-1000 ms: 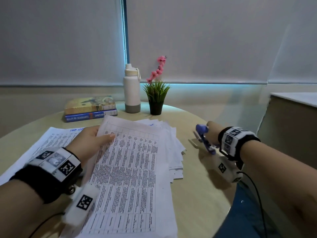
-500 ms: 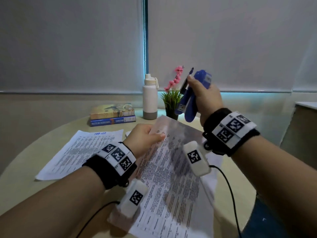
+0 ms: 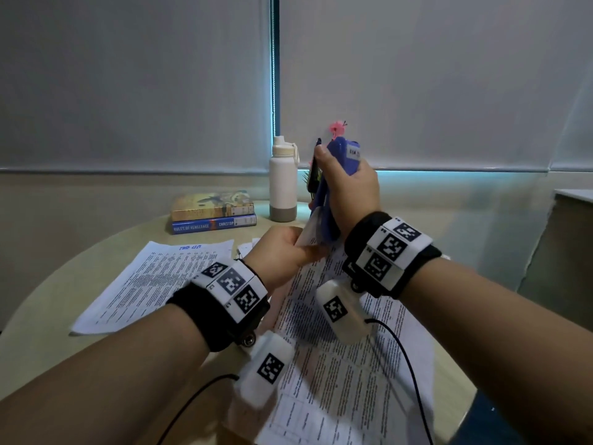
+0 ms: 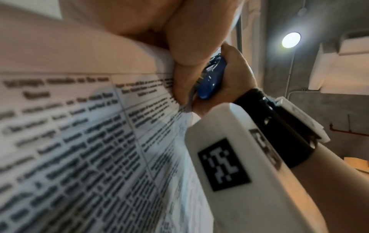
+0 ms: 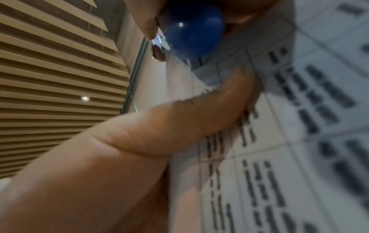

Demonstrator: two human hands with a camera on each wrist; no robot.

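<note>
Now left hand [image 3: 282, 252] pinches the papers [image 3: 333, 374], right hand [image 3: 351, 191] grips the blue stapler [image 3: 340, 154].

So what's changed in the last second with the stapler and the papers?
The right hand lifted the stapler off the table and brought it left to the corner of the papers. The left hand, flat on them before, now pinches that corner, raised toward the stapler. Bottle, books and loose sheet stayed put.

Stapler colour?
Blue. The head view shows the stapler best, gripped in the right hand.
</note>
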